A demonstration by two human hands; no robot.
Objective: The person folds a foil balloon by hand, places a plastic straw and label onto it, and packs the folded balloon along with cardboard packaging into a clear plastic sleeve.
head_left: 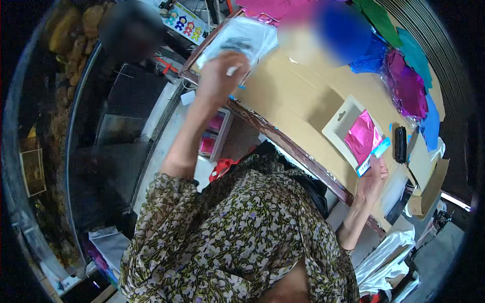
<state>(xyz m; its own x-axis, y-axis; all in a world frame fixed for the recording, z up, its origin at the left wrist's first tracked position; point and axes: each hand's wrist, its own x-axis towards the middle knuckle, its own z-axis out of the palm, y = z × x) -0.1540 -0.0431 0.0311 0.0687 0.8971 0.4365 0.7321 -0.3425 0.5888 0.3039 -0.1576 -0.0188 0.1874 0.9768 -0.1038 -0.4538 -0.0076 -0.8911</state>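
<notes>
Okay, one pink carded packet (363, 135) at three o'clock.
My right hand (373, 174) pinches it; left hand (222, 73) curled, eleven o'clock, contents unclear.

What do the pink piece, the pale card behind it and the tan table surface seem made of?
Pink piece: probably glossy metallic foil or film; creases catch bright highlights. Pale card: likely smooth paperboard, with its hanging slot. Tan table surface: perhaps matte cardboard, lacking shine.

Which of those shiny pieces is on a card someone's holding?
The pink piece on the pale card in the right hand; the purple piece and the others lie on the table, touched by neither hand.
</notes>
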